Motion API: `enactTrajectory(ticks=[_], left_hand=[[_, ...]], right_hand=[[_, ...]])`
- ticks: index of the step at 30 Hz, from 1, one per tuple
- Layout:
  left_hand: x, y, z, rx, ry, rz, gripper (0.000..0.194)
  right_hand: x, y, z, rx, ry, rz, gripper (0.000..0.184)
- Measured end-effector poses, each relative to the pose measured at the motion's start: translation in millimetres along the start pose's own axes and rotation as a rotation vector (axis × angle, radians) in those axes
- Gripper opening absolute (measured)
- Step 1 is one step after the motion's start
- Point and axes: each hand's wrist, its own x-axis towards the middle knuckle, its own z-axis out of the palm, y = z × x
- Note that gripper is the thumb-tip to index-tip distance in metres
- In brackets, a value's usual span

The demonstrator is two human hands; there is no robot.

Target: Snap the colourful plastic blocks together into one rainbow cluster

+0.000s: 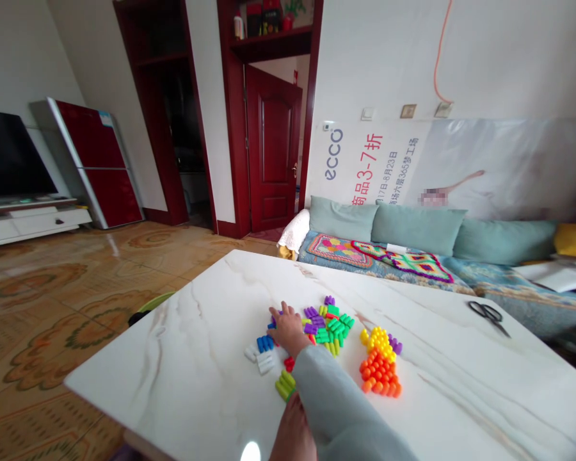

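Observation:
My right hand in a grey sleeve lies palm down on the edge of a heap of plastic interlocking blocks, its fingertips over blue and purple pieces. Just right of it sits a green and purple cluster. Further right is a yellow and orange mass of blocks. White and blue pieces lie left of my wrist, and a lime-green block lies below it. My left hand is at the bottom, near the table's near edge, partly behind my right forearm. It touches no block.
The blocks lie on a white marble-veined table. Black-handled scissors rest near its far right edge. Beyond are a sofa with teal cushions and papers. A patterned tile floor surrounds the table on the left.

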Motion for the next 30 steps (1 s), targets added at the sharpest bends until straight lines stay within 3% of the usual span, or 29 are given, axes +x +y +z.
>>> enactTrajectory(ticks=[4, 8, 13, 16, 20, 24, 27, 30], left_hand=[[-7, -7, 18.7, -0.024, -0.004, -0.076, 0.053], [-7, 0, 18.6, -0.036, 0.053, -0.185, 0.054], [-1, 5, 0.5, -0.043, 0.083, 0.019, 0.056], [1, 9, -12.4, -0.051, 0.075, 0.035, 0.053], [3, 16, -23.6, -0.019, 0.041, -0.004, 0.048], [6, 20, -28.4, -0.029, 0.030, -0.045, 0.042], [8, 22, -30.9, -0.043, 0.020, -0.069, 0.038], [8, 22, -32.0, -0.009, 0.007, -0.055, 0.039]], right_hand=[[4, -5, 9, -0.031, -0.020, 0.017, 0.034], [-2, -6, 9, -0.041, 0.029, -0.018, 0.032], [-23, -2, -7, -0.008, 0.163, -0.017, 0.024], [-49, 13, -21, 0.087, 0.324, -0.003, 0.025], [-95, 58, -42, 0.231, 0.433, 0.021, 0.023], [-143, 132, -54, 0.455, 0.596, 0.234, 0.032], [-176, 191, -49, 0.558, 0.711, 0.520, 0.042], [-200, 236, -31, 0.503, 0.706, 0.648, 0.049]])
